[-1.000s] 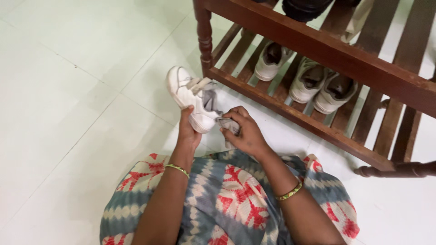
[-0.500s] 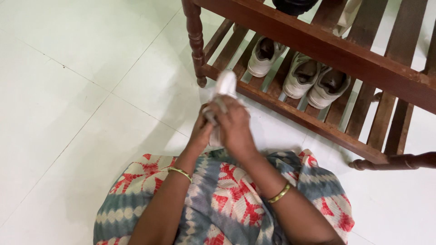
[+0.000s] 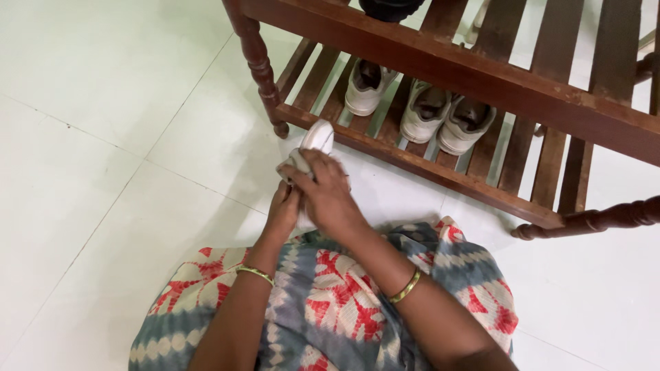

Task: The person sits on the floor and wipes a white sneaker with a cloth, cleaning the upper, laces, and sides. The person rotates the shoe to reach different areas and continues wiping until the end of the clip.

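Both hands [image 3: 313, 199] around white shoe [image 3: 318, 136]

A pale, glossy tiled floor [image 3: 103, 137] with thin grout lines spreads under soft light, and a dark brown wooden slatted shoe rack [image 3: 440, 58] with turned legs stands on it.

Upper frame: the shoe rack [image 3: 481, 75] is dark brown wood with a smooth, semi-gloss varnish, and its turned leg [image 3: 260, 65] shows the same finish. The floor [image 3: 103, 137] is pale glazed tile, smooth and faintly reflective. At frame centre, the white shoe [image 3: 318, 135] looks like smooth matt leather or synthetic, the rag [image 3: 294, 163] is soft grey cloth, the printed garment [image 3: 330, 302] is matt woven fabric, and the bangle [image 3: 405, 287] is shiny gold-coloured metal.
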